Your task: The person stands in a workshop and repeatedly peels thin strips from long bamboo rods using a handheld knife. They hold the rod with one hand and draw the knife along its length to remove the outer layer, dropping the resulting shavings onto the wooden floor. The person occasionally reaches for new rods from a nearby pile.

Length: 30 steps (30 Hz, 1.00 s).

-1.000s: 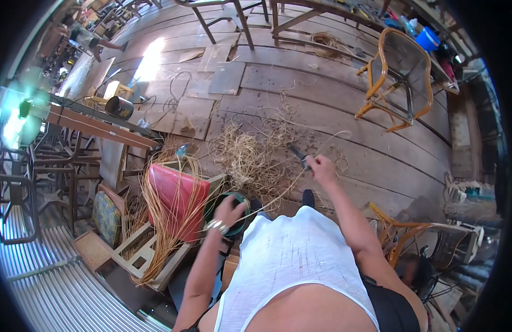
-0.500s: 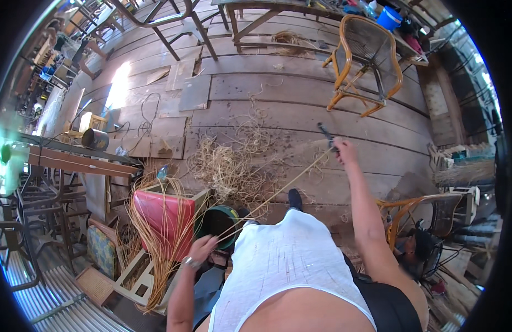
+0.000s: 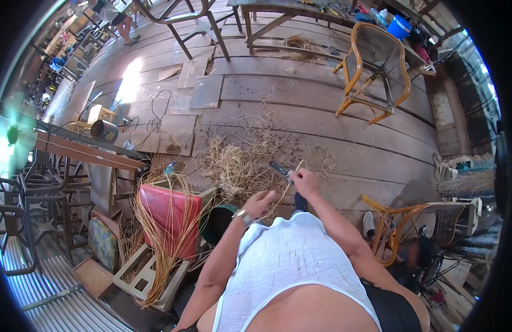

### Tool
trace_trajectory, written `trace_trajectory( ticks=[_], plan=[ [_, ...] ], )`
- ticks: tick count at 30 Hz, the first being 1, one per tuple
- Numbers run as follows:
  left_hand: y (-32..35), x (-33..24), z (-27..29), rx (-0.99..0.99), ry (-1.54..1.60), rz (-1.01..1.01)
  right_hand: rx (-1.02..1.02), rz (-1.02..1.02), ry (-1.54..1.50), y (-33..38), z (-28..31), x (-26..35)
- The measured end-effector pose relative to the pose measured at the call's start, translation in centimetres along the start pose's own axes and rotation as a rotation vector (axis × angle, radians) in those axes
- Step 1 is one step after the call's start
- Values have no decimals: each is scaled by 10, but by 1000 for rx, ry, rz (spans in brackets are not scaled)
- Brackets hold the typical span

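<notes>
My right hand is closed round a dark, slim hand tool, whose far end points up and left; its exact kind is too small to tell. A pale rattan strand bends in a small loop above this hand and runs down toward my left hand. The fingers of my left hand, a watch on its wrist, are closed on the strand. Just beyond both hands, a tangled heap of rattan shavings covers the floorboards. By my left forearm stands a dark bucket, partly hidden.
Long rattan strands hang over a red padded seat at my left. A rattan armchair stands at the far right, near a workbench. Another rattan chair frame and a seated person are close on my right.
My hands have come together from far apart. The right moved inward and nearer with the tool, the left up and right. The strand, stretched straight before, is now slack and looped.
</notes>
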<state>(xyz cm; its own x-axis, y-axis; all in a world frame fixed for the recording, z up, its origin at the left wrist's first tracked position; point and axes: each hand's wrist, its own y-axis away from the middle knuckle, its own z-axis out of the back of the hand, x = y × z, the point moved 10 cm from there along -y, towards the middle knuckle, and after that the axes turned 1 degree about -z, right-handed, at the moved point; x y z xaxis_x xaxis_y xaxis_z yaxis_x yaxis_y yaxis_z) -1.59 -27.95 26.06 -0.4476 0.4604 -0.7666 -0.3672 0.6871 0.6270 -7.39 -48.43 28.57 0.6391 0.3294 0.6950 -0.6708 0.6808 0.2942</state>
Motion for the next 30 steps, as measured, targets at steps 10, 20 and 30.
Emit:
trace_trajectory(
  ticks=[10, 20, 30],
  plan=[
    [17, -56, -18, -179, -636, -397, 111, -196, -381, 32, -9, -16],
    [290, 24, 196, -474, -451, -27, -451, -410, -605, -52, 239, -227],
    [241, 87, 141, -678, -524, 178, 216, -135, -240, -85, 83, -42]
  ],
)
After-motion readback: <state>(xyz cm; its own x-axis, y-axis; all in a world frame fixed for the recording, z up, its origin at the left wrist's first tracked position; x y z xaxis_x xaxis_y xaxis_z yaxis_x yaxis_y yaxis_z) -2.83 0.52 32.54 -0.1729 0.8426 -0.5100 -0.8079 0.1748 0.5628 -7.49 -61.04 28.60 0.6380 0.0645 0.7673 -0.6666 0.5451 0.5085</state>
